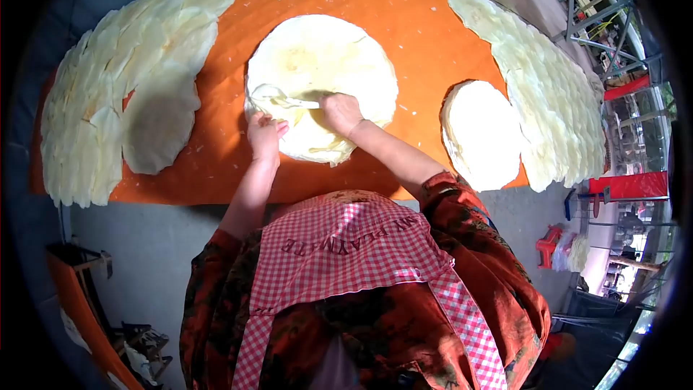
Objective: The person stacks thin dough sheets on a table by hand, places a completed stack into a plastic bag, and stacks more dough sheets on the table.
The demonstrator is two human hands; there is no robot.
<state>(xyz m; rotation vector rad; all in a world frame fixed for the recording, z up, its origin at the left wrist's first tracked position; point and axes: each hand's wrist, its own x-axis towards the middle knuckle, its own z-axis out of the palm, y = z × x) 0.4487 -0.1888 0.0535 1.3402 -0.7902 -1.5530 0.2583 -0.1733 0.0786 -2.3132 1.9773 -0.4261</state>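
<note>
A round stack of thin pale flatbread sheets (321, 50) lies before me in the middle of the orange table. At its near left edge, my left hand (266, 137) has its fingers pinched on the rim of the top sheet, which is rucked into folds (271, 97) there. My right hand (341, 113) is closed over the stack's middle, gripping a white strip that looks like the raised, folded edge of that same sheet. Its fingertips are partly hidden, and shadow falls below them.
Overlapping rows of sheets cover the table's left end (94, 112) and right end (556, 94). A smaller round stack (482, 137) sits at right, and a round sheet (160, 119) lies at left. White crumbs dot the orange tabletop (426, 50). A red stool (550, 245) stands on the floor.
</note>
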